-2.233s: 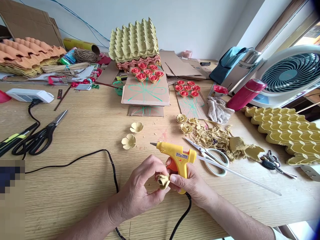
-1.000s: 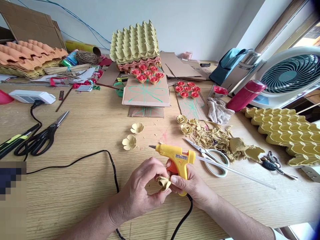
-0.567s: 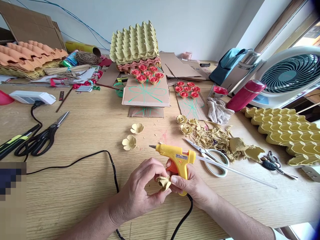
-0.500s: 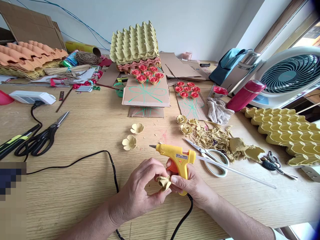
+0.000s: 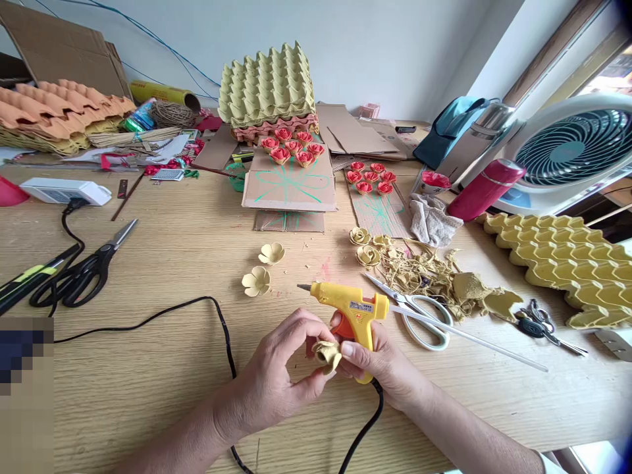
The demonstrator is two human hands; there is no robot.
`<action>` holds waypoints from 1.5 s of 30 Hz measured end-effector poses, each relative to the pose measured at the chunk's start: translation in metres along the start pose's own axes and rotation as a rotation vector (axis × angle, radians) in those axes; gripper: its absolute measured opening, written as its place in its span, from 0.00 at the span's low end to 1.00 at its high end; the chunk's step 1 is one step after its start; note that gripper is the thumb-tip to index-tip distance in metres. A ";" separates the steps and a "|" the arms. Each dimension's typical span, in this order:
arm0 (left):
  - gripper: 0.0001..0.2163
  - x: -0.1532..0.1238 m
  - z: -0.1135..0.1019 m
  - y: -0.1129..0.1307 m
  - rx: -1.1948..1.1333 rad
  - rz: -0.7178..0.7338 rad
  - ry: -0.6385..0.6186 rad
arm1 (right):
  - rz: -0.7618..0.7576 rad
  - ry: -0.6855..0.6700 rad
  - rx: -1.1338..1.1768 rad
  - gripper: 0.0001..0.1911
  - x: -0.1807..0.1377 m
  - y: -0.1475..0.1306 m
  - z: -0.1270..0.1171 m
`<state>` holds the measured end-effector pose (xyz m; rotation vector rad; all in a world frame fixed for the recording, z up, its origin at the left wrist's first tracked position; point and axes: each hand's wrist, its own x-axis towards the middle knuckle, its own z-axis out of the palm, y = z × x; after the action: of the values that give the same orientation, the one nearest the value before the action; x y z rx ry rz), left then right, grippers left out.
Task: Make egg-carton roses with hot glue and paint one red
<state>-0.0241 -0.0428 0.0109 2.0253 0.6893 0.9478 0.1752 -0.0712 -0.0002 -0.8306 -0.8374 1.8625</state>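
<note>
Between the thumb and fingers of my left hand (image 5: 286, 372) is a small yellow egg-carton flower (image 5: 326, 355), its petals curled around a rolled middle. My right hand (image 5: 380, 362) grips a yellow hot glue gun (image 5: 358, 313) by its handle, the nozzle pointing left and a clear glue stick (image 5: 469, 339) out of its back. The right thumb also presses against the flower's right side. Beyond the hands lie two open petal cups (image 5: 257, 281), and finished plain flowers (image 5: 368, 255) sit by a heap of carton scraps (image 5: 419, 270).
White-handled scissors (image 5: 424, 321) lie behind the glue gun, with keys (image 5: 538, 326) further right. Black scissors (image 5: 89, 270) and a power strip (image 5: 66, 191) are at left. Red flowers (image 5: 291, 148) rest on cardboard before stacked egg trays (image 5: 266, 85). The gun's black cord (image 5: 363, 428) runs toward the front edge.
The flower has tilted a little, and its petals look more spread between my fingers. Both hands and the glue gun stay almost in place.
</note>
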 end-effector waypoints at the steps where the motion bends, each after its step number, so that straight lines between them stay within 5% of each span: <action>1: 0.14 0.000 -0.001 -0.001 -0.019 -0.007 -0.008 | -0.001 0.007 -0.006 0.25 0.000 0.000 0.000; 12: 0.13 0.002 -0.007 -0.005 -0.071 0.160 -0.056 | 0.061 0.003 -0.089 0.27 -0.003 -0.003 -0.001; 22: 0.12 0.001 -0.008 -0.001 0.000 0.125 -0.040 | 0.080 0.019 -0.192 0.29 -0.002 -0.001 -0.001; 28: 0.11 0.002 -0.008 0.002 -0.095 0.021 0.097 | -0.030 0.042 -0.284 0.25 -0.005 -0.001 -0.006; 36: 0.08 0.008 -0.009 -0.011 -0.253 -0.320 0.155 | -0.128 0.149 -0.352 0.24 -0.012 -0.011 -0.015; 40: 0.11 0.011 -0.012 -0.020 -0.363 -0.487 0.243 | -0.083 0.109 -0.359 0.24 -0.018 -0.010 -0.025; 45: 0.12 0.012 -0.016 -0.027 -0.319 -0.480 0.320 | -0.039 -0.015 -0.285 0.30 -0.023 -0.009 -0.034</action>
<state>-0.0337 -0.0128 -0.0005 1.3559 1.0641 1.0192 0.2147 -0.0816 -0.0068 -0.9686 -1.1385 1.7403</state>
